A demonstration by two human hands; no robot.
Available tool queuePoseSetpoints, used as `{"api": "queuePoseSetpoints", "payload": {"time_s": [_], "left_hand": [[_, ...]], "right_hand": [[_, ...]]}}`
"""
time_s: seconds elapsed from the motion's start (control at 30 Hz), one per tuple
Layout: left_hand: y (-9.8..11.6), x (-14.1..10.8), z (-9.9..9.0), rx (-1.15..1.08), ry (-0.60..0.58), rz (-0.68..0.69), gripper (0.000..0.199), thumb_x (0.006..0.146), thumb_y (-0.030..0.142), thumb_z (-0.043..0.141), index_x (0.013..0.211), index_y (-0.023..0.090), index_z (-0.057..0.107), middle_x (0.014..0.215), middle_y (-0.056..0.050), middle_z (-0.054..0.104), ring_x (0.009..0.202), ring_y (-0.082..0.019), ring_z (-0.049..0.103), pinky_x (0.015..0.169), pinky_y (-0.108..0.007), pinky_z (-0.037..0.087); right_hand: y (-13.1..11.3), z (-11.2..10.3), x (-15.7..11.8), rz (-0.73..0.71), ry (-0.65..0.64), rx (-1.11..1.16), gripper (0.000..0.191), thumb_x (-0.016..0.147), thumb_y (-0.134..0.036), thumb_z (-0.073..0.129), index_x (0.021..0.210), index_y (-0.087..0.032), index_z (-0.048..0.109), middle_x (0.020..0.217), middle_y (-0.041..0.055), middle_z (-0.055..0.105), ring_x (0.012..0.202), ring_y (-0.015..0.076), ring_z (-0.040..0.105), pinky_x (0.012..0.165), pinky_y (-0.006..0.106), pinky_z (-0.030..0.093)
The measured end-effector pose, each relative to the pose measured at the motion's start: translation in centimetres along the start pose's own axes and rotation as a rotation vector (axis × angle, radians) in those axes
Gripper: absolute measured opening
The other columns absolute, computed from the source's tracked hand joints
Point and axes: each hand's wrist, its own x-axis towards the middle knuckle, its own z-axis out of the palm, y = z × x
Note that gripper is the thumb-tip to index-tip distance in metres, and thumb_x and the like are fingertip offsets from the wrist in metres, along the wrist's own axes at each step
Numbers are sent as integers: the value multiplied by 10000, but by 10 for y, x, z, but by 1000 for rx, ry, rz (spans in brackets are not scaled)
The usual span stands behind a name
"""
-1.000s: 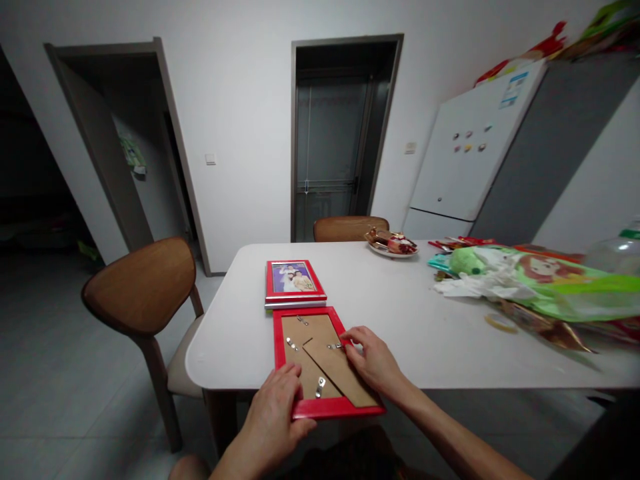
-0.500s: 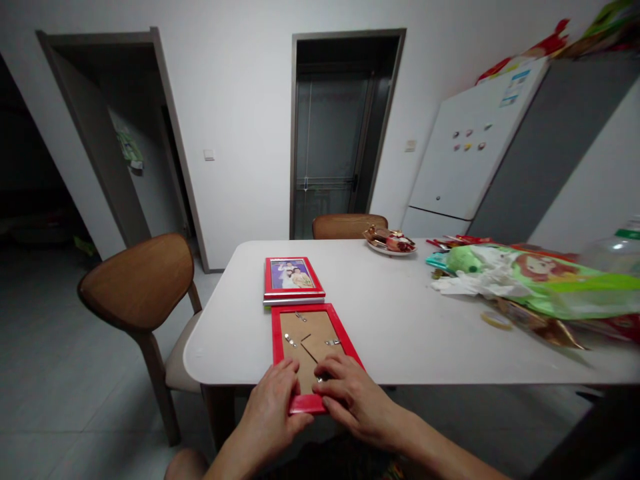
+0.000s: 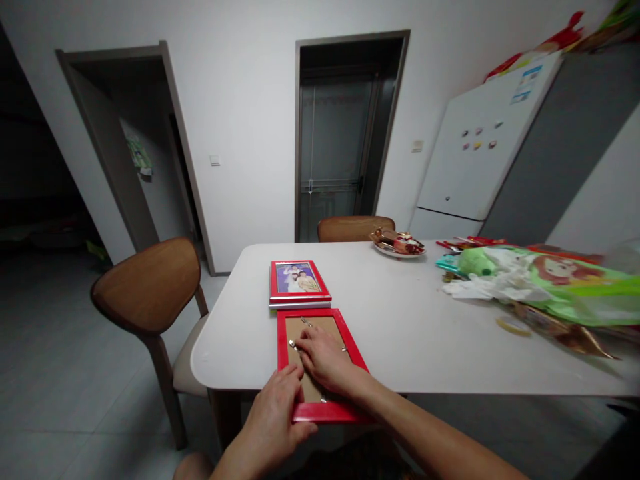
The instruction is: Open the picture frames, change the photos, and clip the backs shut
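Observation:
A red picture frame [image 3: 330, 415] lies face down at the table's near edge, its lower end jutting past it. The brown backing board [image 3: 325, 325] shows, with small metal clips around its border. My left hand [image 3: 280, 410] grips the lower left corner, thumb under the near edge and fingers over the rim. My right hand [image 3: 323, 357] reaches across the board, its closed fingertips at the left metal clip [image 3: 292, 344]; they partly hide it. Just beyond lies a framed photo [image 3: 299, 277] in red, face up on a silver-edged frame [image 3: 300, 306].
A plate [image 3: 397, 252] with wrapped items stands at the table's far side. Green and white plastic packaging [image 3: 540, 277] and a roll of tape [image 3: 513, 327] lie on the right. One wooden chair [image 3: 150, 287] is at the left, another chair [image 3: 355, 229] behind the table.
My right hand has moved from the frame's near edge up and left to the left clip. My left hand keeps its hold on the corner. The camera view has shifted slightly.

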Motion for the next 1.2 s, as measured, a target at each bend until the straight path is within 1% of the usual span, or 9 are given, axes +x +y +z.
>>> {"api": "queuePoseSetpoints", "payload": {"time_s": [0.2, 0.37, 0.47, 0.57, 0.7, 0.8, 1.0, 1.1, 1.2], "left_hand": [[-3, -1, 2, -10, 11, 10, 571, 568, 214, 641, 1111, 116, 493, 1225, -131, 466, 1173, -235, 361, 1003, -375, 263], [-1, -2, 0, -17, 12, 0, 601, 561, 219, 649, 1128, 120, 478, 1260, -127, 428, 1180, -229, 350, 998, -357, 275], [-1, -3, -1, -16, -9, -20, 537, 561, 226, 655, 1074, 137, 522, 1253, -118, 439, 1184, -231, 344, 998, -362, 272], [0, -3, -2, -15, -14, -33, 505, 567, 227, 653, 1047, 122, 538, 1254, -131, 434, 1189, -227, 338, 994, -346, 279], [3, -4, -4, -11, -9, -42, 536, 571, 209, 642, 1083, 119, 514, 1254, -128, 436, 1189, -222, 339, 995, -345, 279], [6, -4, -4, -14, -14, -51, 585, 568, 207, 635, 1126, 120, 480, 1228, -125, 465, 1185, -221, 348, 1001, -360, 266], [6, -6, -2, 10, 4, -67, 621, 557, 201, 629, 1151, 131, 459, 1241, -132, 451, 1170, -238, 370, 993, -386, 276], [7, -7, -4, 48, -16, -75, 657, 550, 195, 633, 1170, 111, 434, 1252, -151, 433, 1169, -245, 370, 995, -386, 273], [15, -5, -2, 120, -71, -64, 613, 557, 202, 628, 1138, 108, 457, 1261, -156, 420, 1180, -264, 349, 1014, -449, 203]], "right_hand": [[-5, 0, 1, -104, -72, -87, 187, 801, -240, 415, 859, -176, 580, 895, 71, 513, 836, 171, 419, 716, 286, 299], [-4, -2, -1, -152, -74, -73, 194, 795, -248, 420, 822, -183, 601, 862, 65, 539, 818, 170, 445, 700, 276, 312], [7, 0, 6, -54, -5, 21, 240, 812, -222, 380, 878, -178, 607, 869, 66, 566, 809, 152, 484, 697, 251, 332], [24, 4, 20, 173, 88, 75, 254, 813, -240, 385, 935, -168, 596, 897, 68, 596, 795, 135, 520, 677, 223, 343], [43, 12, 39, 342, 75, 50, 221, 784, -293, 436, 755, -174, 620, 768, 45, 630, 669, 124, 539, 580, 212, 327], [48, 17, 48, 406, 79, 32, 218, 771, -307, 448, 735, -169, 612, 755, 55, 639, 638, 131, 542, 540, 219, 308], [43, 17, 54, 480, 119, 4, 178, 733, -254, 465, 777, -157, 607, 802, 99, 644, 718, 177, 569, 556, 239, 322], [41, 11, 52, 468, 143, 29, 175, 723, -224, 456, 762, -147, 608, 779, 100, 647, 697, 169, 571, 561, 237, 334], [43, 1, 44, 402, 153, 102, 192, 733, -245, 439, 710, -152, 606, 732, 64, 649, 641, 138, 561, 551, 219, 349]]}}
